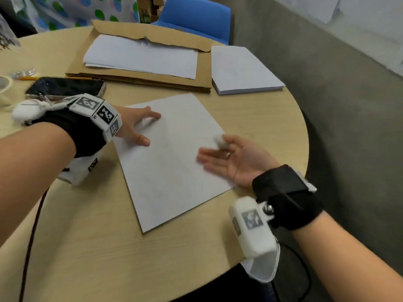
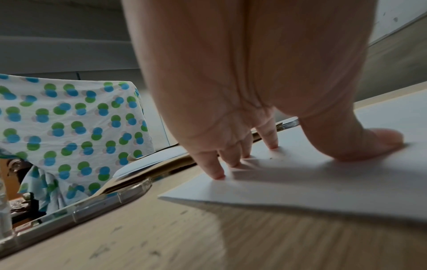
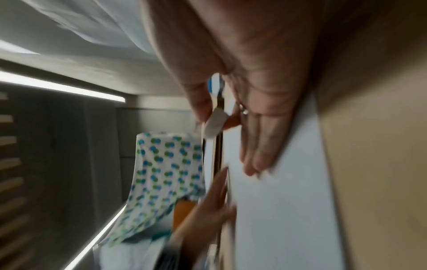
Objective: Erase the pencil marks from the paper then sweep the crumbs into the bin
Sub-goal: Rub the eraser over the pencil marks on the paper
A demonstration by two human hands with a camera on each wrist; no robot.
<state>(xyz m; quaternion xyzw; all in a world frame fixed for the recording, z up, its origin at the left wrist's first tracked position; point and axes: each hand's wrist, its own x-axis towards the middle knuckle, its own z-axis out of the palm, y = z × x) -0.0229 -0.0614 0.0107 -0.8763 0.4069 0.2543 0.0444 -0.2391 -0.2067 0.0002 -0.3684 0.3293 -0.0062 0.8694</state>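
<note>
Paper (image 1: 172,162) lies flat on the table (image 1: 91,253), pinned at its left edge by the left hand (image 1: 137,125), fingers spread and pressing, holding nothing. To the right, the right hand (image 1: 235,159) pinches a small white eraser (image 1: 218,141) between thumb and forefinger, its other fingers straight with their edge on the sheet. Judged as sweeping: keep the left hand firm and brush lightly toward the table edge; no bin is visible.

Office, round table (image 1: 109,247), paper stacks (image 1: 244,70)
</note>
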